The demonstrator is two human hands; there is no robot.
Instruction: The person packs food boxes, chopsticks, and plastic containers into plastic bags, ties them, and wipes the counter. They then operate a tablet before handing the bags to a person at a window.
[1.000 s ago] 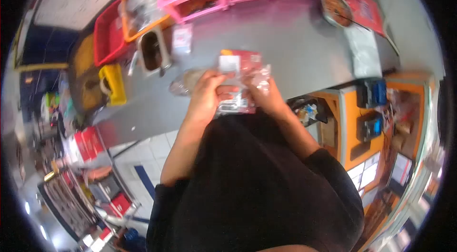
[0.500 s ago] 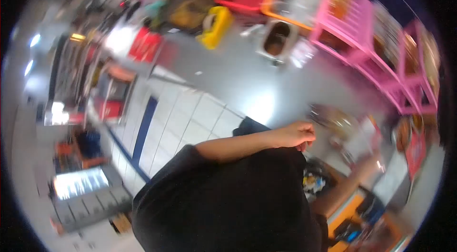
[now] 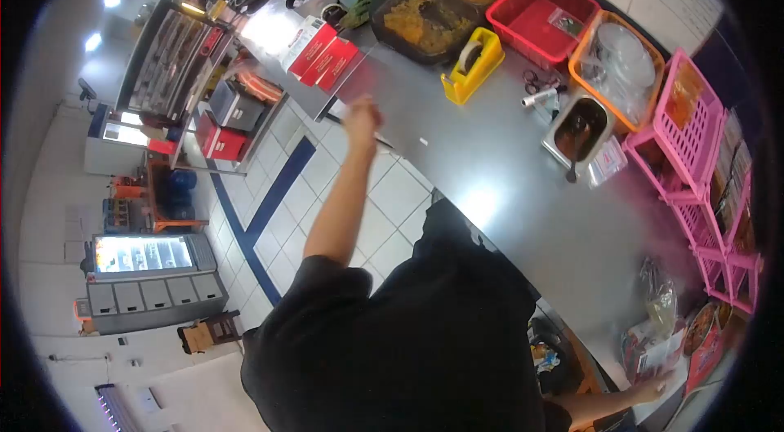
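My left hand (image 3: 362,118) is raised near the table's edge, below the red and white boxes (image 3: 322,56); motion smears its fingers, and no object shows in it. At the lower right my right hand (image 3: 651,390) is beside a clear plastic package (image 3: 653,354), its fingers too small and blurred to make out. The metal table (image 3: 523,179) holds a yellow tape dispenser (image 3: 474,69), a metal container with dark sauce (image 3: 578,131) and a small clear packet (image 3: 608,161).
Black trays of yellow food (image 3: 429,20), a red basket (image 3: 543,20) and an orange tray (image 3: 616,64) line the table's far side. Pink baskets (image 3: 690,122) stand at the right. A tiled floor (image 3: 286,220) and a glass-door fridge (image 3: 143,255) lie left.
The view has swung, bringing the table's contents rightward and into sharper focus. My left hand has moved away from my body, up and left. My right hand now appears lower, by the package.
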